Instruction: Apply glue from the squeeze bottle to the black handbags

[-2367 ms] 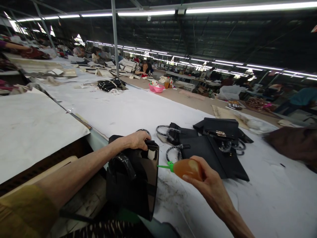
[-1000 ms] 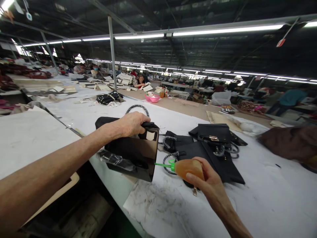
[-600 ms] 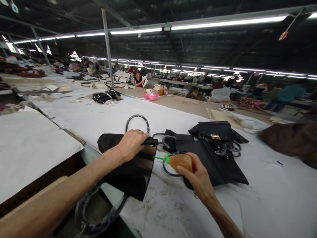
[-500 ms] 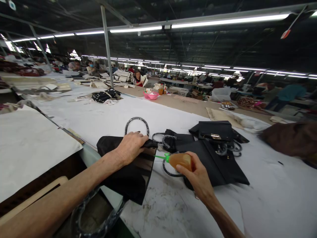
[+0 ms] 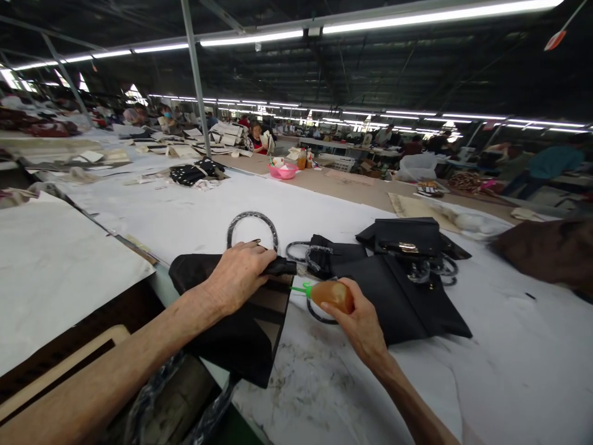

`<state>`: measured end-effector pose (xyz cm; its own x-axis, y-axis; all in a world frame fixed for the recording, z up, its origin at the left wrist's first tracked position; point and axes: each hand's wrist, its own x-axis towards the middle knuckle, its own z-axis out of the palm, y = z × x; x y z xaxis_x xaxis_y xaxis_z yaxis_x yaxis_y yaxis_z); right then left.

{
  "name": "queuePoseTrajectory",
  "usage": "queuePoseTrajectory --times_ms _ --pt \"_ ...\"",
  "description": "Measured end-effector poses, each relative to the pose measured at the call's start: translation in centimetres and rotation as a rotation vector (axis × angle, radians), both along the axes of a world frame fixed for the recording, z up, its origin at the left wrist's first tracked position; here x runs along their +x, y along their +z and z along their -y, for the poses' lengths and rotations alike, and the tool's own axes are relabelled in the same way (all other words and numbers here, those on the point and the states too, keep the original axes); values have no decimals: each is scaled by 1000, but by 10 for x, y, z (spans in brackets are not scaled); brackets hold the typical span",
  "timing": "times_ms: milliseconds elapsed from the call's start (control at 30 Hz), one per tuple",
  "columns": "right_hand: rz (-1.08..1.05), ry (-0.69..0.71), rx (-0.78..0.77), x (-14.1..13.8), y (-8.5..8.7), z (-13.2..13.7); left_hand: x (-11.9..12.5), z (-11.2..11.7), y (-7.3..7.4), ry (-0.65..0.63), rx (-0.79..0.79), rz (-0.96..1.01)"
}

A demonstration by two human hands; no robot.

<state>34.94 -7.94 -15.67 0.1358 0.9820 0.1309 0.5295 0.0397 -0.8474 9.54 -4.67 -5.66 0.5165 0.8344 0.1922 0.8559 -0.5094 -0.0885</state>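
My left hand (image 5: 238, 272) lies on a black handbag (image 5: 241, 327) at the near edge of the white table (image 5: 194, 210), fingers curled over its top rim. The bag hangs partly over the table edge, its wrapped handle loop (image 5: 252, 222) lying flat behind my fingers. My right hand (image 5: 359, 321) is closed around a small orange squeeze bottle (image 5: 331, 295). The bottle's green nozzle (image 5: 301, 288) points left, close to the bag's right corner.
Several more black bags (image 5: 403, 272) with wrapped handles lie just right of my hands. A brown piece (image 5: 546, 253) sits at the far right. A pink bowl (image 5: 282, 170) and bottles stand further back. Other people work at distant tables.
My left hand lifted the black bag from below the table edge and laid it flat on the table. My right hand kept the bottle, its nozzle staying near the bag's corner.
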Motion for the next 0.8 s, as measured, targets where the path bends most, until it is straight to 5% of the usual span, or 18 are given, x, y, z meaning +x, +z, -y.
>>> queuePoseTrajectory --times_ms 800 --pt "-15 34 -125 -4 4 25 -11 47 -12 -17 40 186"
